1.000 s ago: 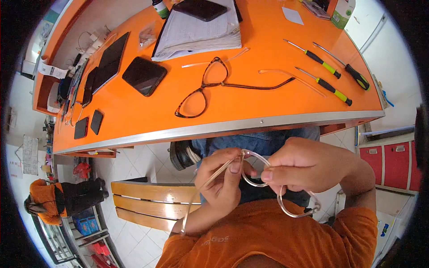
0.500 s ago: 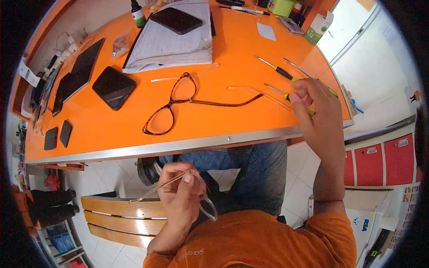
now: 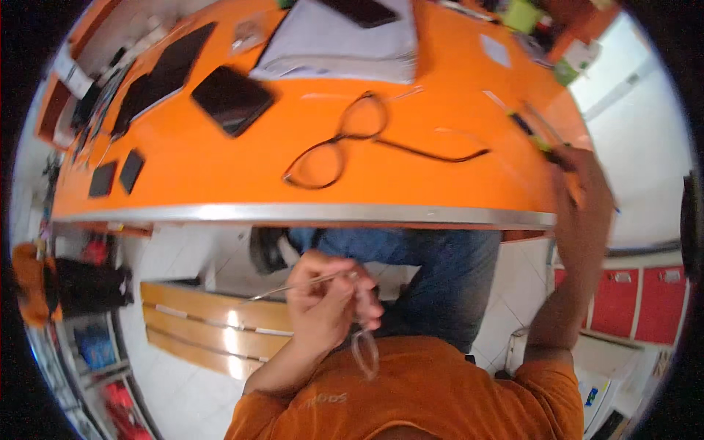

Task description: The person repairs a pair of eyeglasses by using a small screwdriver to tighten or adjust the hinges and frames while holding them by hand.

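Eyewear repair workshop: orange bench (image 3: 220, 183) w/ spectacle frames (image 3: 345, 139), screwdrivers (image 3: 532, 128).

We find the scene brightly and evenly lit, with soft sheen on the orange bench (image 3: 220, 176) and small hot glare spots on the wooden bars (image 3: 198, 323) below it; shadows are faint. Motion blur smears the whole frame, worst on the right hand (image 3: 579, 183) at the bench's far edge, while the left hand (image 3: 323, 301) is somewhat soft. Fisheye distortion bows the bench's metal edge, and a black vignette rings the picture.
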{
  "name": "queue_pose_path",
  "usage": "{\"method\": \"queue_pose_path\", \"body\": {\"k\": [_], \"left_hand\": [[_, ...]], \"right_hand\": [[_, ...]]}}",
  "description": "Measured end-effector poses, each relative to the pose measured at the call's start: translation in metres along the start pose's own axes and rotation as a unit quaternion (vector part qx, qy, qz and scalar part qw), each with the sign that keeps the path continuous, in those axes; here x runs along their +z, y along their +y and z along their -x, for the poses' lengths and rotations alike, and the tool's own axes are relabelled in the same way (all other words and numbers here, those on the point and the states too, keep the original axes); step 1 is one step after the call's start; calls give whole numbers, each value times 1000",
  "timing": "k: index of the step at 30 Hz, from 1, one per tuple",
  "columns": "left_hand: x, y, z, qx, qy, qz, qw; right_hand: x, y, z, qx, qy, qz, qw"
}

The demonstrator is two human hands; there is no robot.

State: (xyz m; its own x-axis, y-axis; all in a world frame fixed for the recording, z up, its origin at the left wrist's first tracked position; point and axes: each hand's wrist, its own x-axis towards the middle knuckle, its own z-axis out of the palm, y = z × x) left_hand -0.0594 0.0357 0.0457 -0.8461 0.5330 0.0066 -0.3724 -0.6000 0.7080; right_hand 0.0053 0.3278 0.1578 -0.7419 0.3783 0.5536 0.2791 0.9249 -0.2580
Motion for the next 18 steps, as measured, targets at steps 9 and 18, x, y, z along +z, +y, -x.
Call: {"method": "queue_pose_path", "body": {"k": [9, 18], "left_hand": [[2, 6, 1, 48, -53, 5, 997], [7, 9, 6, 39, -46, -16, 998]], "right_hand": [[-25, -77, 38, -127, -343, -215, 906], [-12, -80, 42, -189, -322, -228, 899]]}}
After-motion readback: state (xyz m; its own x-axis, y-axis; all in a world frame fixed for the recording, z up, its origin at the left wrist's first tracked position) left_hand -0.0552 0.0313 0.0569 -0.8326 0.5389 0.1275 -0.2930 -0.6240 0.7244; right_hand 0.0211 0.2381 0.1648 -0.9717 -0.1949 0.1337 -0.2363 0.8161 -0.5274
